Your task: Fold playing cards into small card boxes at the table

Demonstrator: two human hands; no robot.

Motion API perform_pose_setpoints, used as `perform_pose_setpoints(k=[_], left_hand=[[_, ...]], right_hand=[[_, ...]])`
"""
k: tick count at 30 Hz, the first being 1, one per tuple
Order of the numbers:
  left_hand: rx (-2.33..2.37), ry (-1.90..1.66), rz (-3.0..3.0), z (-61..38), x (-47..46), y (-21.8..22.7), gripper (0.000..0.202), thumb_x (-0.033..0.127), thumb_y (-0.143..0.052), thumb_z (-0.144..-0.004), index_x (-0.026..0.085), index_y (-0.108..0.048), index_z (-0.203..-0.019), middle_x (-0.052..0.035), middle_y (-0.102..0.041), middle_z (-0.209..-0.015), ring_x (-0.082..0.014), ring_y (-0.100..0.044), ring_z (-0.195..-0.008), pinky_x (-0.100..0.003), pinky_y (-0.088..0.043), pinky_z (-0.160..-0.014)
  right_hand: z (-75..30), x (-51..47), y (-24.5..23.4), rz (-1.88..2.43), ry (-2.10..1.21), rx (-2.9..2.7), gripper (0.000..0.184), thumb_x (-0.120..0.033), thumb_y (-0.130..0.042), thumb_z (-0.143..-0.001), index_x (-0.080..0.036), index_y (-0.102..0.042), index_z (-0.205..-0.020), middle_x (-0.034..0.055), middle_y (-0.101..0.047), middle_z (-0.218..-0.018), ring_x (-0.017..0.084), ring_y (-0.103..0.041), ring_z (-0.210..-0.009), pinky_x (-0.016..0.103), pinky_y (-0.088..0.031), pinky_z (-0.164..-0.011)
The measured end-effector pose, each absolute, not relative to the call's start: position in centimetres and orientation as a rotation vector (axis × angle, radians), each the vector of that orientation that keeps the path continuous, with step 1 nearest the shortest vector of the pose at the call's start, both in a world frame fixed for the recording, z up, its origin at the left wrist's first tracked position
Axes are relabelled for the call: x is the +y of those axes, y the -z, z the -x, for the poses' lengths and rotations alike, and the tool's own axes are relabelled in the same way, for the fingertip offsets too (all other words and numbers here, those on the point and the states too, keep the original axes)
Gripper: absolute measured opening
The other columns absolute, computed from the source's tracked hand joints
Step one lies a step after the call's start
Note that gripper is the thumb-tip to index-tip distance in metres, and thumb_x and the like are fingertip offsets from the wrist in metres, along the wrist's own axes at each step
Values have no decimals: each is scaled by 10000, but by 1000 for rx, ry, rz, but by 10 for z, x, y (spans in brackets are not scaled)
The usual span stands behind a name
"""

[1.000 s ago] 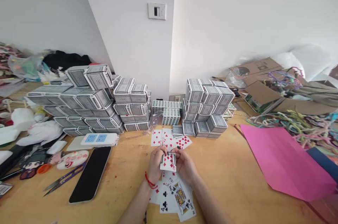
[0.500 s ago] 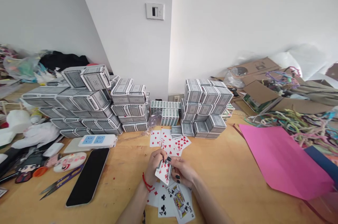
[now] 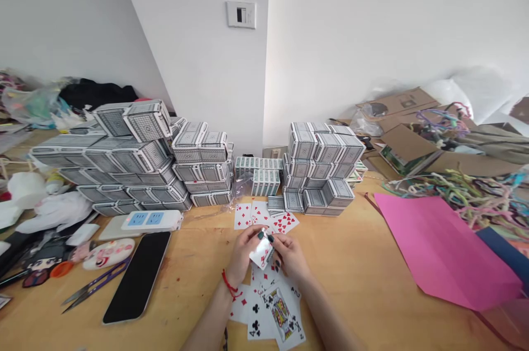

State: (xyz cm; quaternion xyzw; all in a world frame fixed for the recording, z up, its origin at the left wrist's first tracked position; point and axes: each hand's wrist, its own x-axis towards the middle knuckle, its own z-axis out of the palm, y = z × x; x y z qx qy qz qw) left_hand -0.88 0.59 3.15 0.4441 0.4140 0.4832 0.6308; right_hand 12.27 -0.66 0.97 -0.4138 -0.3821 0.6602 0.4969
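Both hands meet above the middle of the table over loose playing cards. My left hand, with a red string bracelet at the wrist, is closed on a playing card with red diamonds, tilted and shiny with glare. My right hand, dark-nailed, pinches the same card's upper part, its fingers closed. Whether more cards lie behind it I cannot tell. Below the hands are a king of clubs, a four of clubs and other face-up cards. Above them lie red-suit cards and a heart card.
Grey-patterned card blocks are stacked in a left pile and a right pile. Small green-patterned stacks stand between. At left are a phone, thread snips and a power strip. Pink paper and tangled cords lie right.
The hands have risen slightly, away from me, with the held card tilting and catching glare. More of the diamond cards beneath now shows. The stacks have not moved.
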Motion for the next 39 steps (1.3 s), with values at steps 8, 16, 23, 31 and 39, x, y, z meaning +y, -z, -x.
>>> perform_pose_setpoints(k=[8, 16, 23, 31, 39], left_hand=[[1026, -1082, -1140, 5, 9, -29, 217, 335, -597, -695, 142, -611, -792, -31, -614, -738, -153, -535, -685, -250, -416, -643], [1250, -1209, -1162, -1, 11, -16, 198, 333, -621, -643, 157, -547, -590, 41, -497, -544, -102, -432, -531, -211, -359, -523], [1278, -1231, -1154, -2, 8, -18, 208, 343, -585, -653, 161, -537, -563, 45, -479, -512, -102, -424, -499, -210, -348, -489], [1294, -1212, -1274, 1, 9, -18, 184, 340, -590, -678, 159, -612, -652, 2, -578, -614, -141, -519, -593, -238, -415, -554], [1387, -1207, -1625, 5, 2, -19, 163, 314, -524, -748, 193, -590, -661, -23, -568, -688, -173, -538, -685, -272, -431, -637]], right_hand=[[-126, -6, -11, 1149, -1407, -1133, 365, -488, -520, -752, -136, -610, -725, -91, -379, -312, 42, -280, -237, 169, -233, -269], [-123, -9, -8, 1142, -1389, -1275, 370, -466, -481, -780, -130, -621, -848, -83, -402, -349, 59, -332, -276, 183, -309, -317], [-124, -8, -5, 1156, -1376, -1281, 332, -440, -462, -779, -141, -605, -802, -81, -399, -374, 61, -355, -298, 178, -323, -331], [-121, -8, -6, 1282, -1305, -1175, 324, -450, -510, -732, -145, -618, -717, -75, -395, -390, 63, -338, -304, 186, -292, -326], [-117, -7, -12, 1325, -1288, -1185, 342, -438, -512, -742, -161, -529, -542, -65, -399, -361, 69, -361, -302, 185, -259, -314]])
